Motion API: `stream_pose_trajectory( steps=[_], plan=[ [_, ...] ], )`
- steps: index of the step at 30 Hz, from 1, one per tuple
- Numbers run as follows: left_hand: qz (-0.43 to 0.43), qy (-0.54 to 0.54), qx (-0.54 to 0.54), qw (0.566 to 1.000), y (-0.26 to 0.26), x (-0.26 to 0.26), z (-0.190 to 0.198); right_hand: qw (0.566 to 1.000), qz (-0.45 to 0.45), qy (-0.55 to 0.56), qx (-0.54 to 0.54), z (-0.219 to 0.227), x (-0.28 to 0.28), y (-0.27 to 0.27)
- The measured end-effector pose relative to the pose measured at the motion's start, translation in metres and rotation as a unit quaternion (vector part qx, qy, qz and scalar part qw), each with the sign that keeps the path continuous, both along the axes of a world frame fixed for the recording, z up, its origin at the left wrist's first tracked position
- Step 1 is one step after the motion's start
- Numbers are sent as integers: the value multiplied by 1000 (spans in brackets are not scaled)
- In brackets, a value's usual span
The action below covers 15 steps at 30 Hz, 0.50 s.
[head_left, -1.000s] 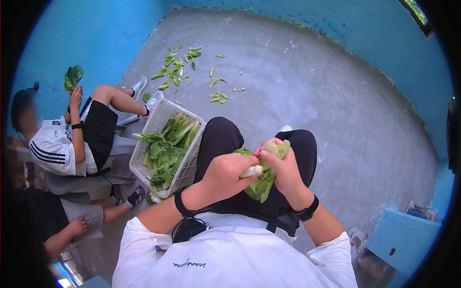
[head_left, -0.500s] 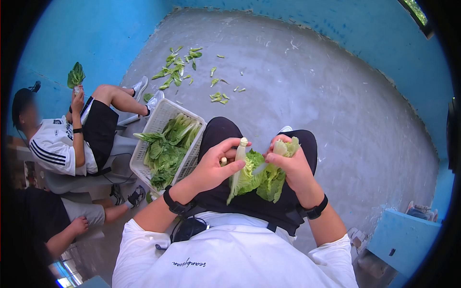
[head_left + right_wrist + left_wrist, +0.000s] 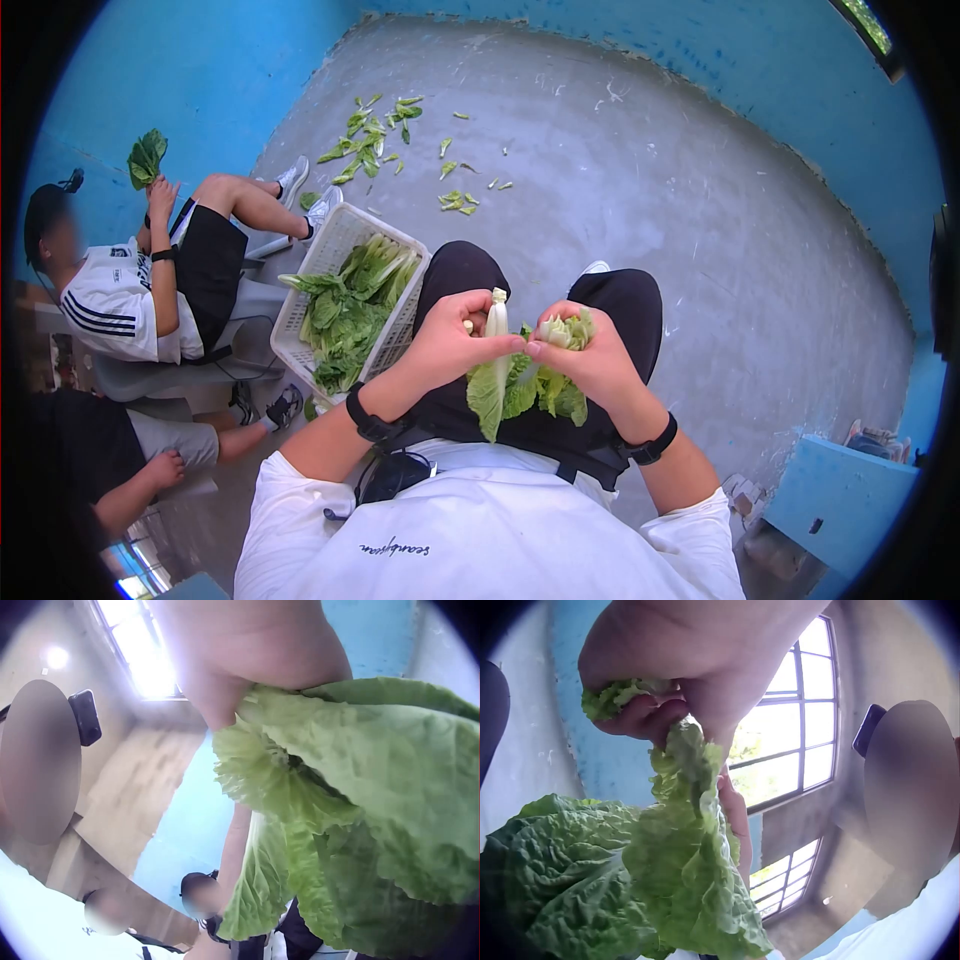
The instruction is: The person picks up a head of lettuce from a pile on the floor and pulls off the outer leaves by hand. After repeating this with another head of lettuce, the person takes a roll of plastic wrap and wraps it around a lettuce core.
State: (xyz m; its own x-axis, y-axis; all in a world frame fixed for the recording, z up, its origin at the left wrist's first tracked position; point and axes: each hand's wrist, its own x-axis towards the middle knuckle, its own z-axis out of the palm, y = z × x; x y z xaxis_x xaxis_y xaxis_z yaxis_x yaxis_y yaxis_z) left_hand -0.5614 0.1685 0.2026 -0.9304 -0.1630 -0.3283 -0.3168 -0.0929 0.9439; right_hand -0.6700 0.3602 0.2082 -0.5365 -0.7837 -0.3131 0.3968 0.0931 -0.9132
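In the head view my left hand (image 3: 445,345) holds lettuce leaves, one with a long white stalk (image 3: 497,318) pointing up. Its green blade (image 3: 487,395) hangs below over my lap. My right hand (image 3: 600,370) grips a bunch of lettuce (image 3: 568,331), pale at the top, with green leaves below the palm. The thumb tips of both hands meet between the two bunches. Curled fingers (image 3: 641,720) show around the greens in the left wrist view, above a broad wrinkled leaf (image 3: 577,862). In the right wrist view wide leaves (image 3: 375,765) cover the fingers.
A white plastic basket (image 3: 288,352) full of lettuce stands left of my knees. Loose leaves (image 3: 365,150) are scattered on the grey floor (image 3: 600,150). A seated person (image 3: 120,300) at the left holds up a green leaf bunch (image 3: 147,158). A blue box (image 3: 845,495) stands at lower right.
My left hand has turned, so its white stalk went from pointing right to upright. The hands moved apart, then came together again at the thumbs. The other person's leaf bunch shifted slightly.
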Motion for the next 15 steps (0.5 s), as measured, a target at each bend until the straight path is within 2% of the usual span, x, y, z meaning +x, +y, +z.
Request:
stream_pose_trajectory(
  steps=[1, 4, 10, 15],
  plan=[
    [7, -4, 10, 1000, 1, -1, -2, 1000, 0, 9, 12, 0, 1, -1],
    [42, -73, 170, 982, 0, 0, 6, 999, 1, 16, 32, -3, 5, -5],
    [-3, -4, 38, 999, 1, 6, 1, 998, 3, 40, 41, -5, 7, -4],
    [3, 1, 2, 1000, 2, 4, 6, 993, -13, 93, 70, -1, 8, -6]
  ],
)
